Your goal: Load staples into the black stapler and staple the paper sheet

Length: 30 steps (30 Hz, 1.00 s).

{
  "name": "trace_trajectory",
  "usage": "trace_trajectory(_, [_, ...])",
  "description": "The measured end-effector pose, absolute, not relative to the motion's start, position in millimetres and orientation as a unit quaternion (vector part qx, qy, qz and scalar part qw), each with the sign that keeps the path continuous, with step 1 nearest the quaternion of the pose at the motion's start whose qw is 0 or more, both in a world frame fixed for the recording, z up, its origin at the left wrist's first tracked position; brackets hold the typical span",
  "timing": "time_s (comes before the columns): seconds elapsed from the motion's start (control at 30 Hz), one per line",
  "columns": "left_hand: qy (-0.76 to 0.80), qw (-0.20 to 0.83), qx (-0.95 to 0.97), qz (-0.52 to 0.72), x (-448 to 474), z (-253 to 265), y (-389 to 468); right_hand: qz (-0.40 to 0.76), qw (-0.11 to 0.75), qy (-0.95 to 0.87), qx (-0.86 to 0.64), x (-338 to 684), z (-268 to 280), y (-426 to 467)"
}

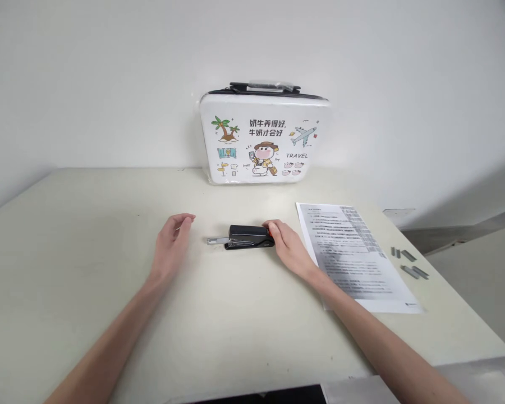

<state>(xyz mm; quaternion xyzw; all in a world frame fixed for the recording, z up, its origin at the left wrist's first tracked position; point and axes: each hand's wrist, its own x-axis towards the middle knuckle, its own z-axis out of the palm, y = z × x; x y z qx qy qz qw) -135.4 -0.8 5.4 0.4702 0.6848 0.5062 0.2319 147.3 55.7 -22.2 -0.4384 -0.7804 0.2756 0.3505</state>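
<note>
A black stapler (250,235) lies lengthwise across the table, its front toward the left. A metal staple tray (217,241) sticks out of that front end. My right hand (287,242) is closed around the stapler's rear end, where a bit of orange shows by the fingers. My left hand (173,240) is a short way left of the metal tray, apart from it. Its fingers are loosely curled with a gap to the thumb, and I see nothing in them.
A printed sheet of paper (353,258) lies right of the stapler, partly under my right forearm. Several strips of staples (409,255) rest near the table's right edge. A white cartoon-printed case (263,137) with a black handle stands upright against the wall.
</note>
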Motion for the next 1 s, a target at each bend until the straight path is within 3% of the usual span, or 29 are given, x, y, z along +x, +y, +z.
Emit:
trace_trajectory(0.23, [0.597, 0.375, 0.446, 0.551, -125, 2, -4, 0.174, 0.319, -0.840, -0.403, 142, -20, 48])
trace_trajectory(0.43, [0.500, 0.543, 0.346, 0.578, -114, 3, -8, 0.114, 0.424, -0.851, -0.288, 142, -8, 36])
trace_trajectory(0.63, [0.497, 0.663, 0.276, 0.487, -105, 3, -14, -0.005, 0.480, -0.853, -0.206, 132, -5, 18])
trace_trajectory(1.0, [0.483, 0.670, 0.265, 0.497, -109, 2, -15, -0.024, 0.479, -0.849, -0.221, 133, -2, 11])
